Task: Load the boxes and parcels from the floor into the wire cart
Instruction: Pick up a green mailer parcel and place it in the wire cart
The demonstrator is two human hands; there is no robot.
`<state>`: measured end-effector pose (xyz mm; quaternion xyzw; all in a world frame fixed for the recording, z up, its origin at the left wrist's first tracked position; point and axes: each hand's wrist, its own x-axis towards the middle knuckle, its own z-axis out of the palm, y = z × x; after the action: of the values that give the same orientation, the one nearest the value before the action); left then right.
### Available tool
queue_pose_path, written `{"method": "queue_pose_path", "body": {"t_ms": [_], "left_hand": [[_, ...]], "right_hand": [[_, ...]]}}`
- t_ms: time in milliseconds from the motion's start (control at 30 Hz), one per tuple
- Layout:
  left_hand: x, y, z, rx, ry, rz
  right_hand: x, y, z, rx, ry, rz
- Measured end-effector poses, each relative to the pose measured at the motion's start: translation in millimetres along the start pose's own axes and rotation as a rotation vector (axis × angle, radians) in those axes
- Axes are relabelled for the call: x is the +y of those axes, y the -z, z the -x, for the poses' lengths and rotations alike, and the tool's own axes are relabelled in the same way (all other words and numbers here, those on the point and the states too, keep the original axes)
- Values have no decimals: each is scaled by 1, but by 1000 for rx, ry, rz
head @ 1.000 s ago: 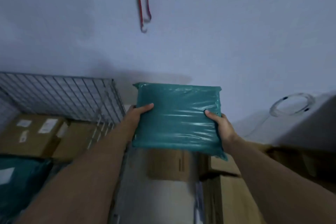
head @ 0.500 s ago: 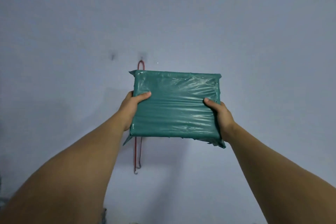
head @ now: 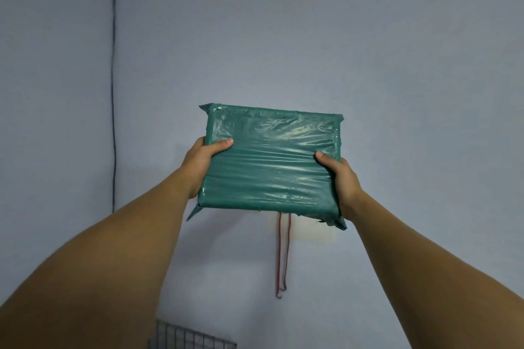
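While both bare arms reach forward and up, the left hand [head: 204, 161] and the right hand [head: 340, 178] hold one teal parcel [head: 272, 161] between them, clear of any surface, in front of a pale blue-grey wall [head: 397, 37]. Left hand: grips the parcel's left edge, thumb [head: 222, 144] laid across the near face, other fingers hidden behind the parcel. Right hand: grips the right edge, thumb [head: 326, 160] likewise on the near face, remaining fingers out of sight behind. Parcel: flat, rectangular, wrapped in glossy teal film with horizontal creases and highlights; loose film flaps stick out at the corner below the left hand and at the corner below the right hand. The face turned to the camera shows plain film only. Wire cart [head: 190, 338]: a small patch of grid at the bottom edge, well below the left hand; the parcel is well above it, not touching. Red cord [head: 283, 258]: hangs down the wall from behind the parcel's lower edge, below the hands and nearer the right one, ending in a hooked tip. Pale plate [head: 306, 231] on the wall just below the right hand, partly covered by the parcel. Dark cable [head: 113, 93] runs down the wall well out to the left of the left hand.
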<state>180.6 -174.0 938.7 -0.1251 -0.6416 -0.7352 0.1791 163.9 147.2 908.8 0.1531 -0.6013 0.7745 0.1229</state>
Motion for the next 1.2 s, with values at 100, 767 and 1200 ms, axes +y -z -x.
{"method": "queue_pose_path", "body": {"t_ms": [100,767,1200], "left_hand": [[-2,69,5,20,21,-45],[-283,412,42,190,594,-186],[-648,540,169,110,1296,-174]], "right_hand": [[37,-62,7,-12,-36,-35],[464,-289,59,48,-657,-6],[808,-271,236,333,-1286,-35]]}}
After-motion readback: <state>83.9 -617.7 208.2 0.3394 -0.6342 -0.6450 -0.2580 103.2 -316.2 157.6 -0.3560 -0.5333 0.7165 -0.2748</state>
